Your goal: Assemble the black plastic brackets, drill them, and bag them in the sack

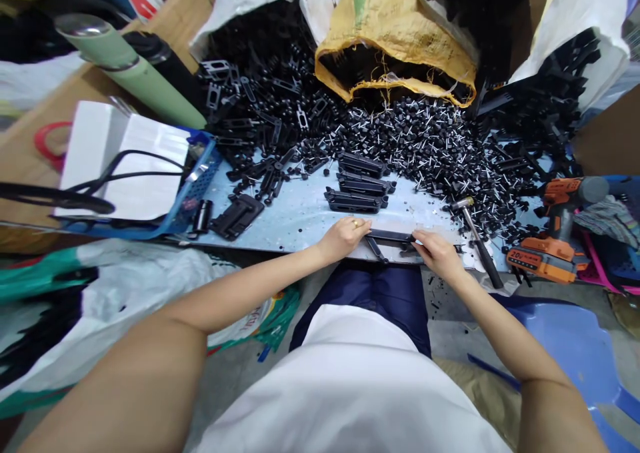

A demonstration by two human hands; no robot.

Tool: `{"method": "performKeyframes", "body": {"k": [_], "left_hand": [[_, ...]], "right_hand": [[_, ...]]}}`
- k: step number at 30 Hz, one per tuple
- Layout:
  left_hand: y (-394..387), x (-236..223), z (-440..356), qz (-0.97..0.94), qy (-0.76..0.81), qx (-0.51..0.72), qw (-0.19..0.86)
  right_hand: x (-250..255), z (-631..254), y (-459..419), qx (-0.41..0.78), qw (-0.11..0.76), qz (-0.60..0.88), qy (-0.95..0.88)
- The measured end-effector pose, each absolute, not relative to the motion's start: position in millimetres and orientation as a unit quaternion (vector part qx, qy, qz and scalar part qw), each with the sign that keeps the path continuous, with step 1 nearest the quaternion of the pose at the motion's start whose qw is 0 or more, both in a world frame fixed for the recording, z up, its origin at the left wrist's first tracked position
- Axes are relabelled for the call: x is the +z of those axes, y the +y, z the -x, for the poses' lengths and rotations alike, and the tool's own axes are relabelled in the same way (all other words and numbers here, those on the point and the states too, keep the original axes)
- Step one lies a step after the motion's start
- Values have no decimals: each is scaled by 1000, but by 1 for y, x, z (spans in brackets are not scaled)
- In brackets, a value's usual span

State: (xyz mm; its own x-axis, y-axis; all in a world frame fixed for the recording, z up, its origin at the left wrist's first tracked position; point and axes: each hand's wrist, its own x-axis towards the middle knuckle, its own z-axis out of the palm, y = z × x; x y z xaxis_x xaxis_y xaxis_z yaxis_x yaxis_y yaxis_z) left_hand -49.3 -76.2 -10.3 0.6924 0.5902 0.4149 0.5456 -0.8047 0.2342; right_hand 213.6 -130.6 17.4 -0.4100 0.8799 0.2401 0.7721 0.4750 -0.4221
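My left hand (pixel 344 237) is closed on the left end of a long black plastic bar (pixel 391 237) that lies at the near edge of the table (pixel 300 213). A thinner black arm angles down from the bar toward me. My right hand (pixel 438 253) pinches the bar's right end, fingers curled; something small may be between them, but I cannot make it out. Just beyond the bar lie three finished black assemblies (pixel 357 185) side by side.
A big heap of black-headed rivets (pixel 430 139) and piles of black plastic parts (pixel 260 99) cover the far table, spilling from sacks (pixel 395 33). A hammer (pixel 477 236) and an orange drill (pixel 550 239) lie right. A blue basket (pixel 195 186) holding white paper sits left.
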Motion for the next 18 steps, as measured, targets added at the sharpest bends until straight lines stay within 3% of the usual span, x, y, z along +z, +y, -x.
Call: {"method": "performKeyframes", "body": {"k": [6, 12, 18], "left_hand": [[-68, -16, 50, -935, 277, 214, 54], [-76, -13, 47, -913, 356, 193, 60], [-91, 5, -8, -924, 348, 125, 94]], "right_hand": [[-5, -233, -129, 101, 197, 456, -862], [-20, -243, -124, 101, 207, 439, -868], [-22, -238, -129, 60, 180, 441, -877]]}}
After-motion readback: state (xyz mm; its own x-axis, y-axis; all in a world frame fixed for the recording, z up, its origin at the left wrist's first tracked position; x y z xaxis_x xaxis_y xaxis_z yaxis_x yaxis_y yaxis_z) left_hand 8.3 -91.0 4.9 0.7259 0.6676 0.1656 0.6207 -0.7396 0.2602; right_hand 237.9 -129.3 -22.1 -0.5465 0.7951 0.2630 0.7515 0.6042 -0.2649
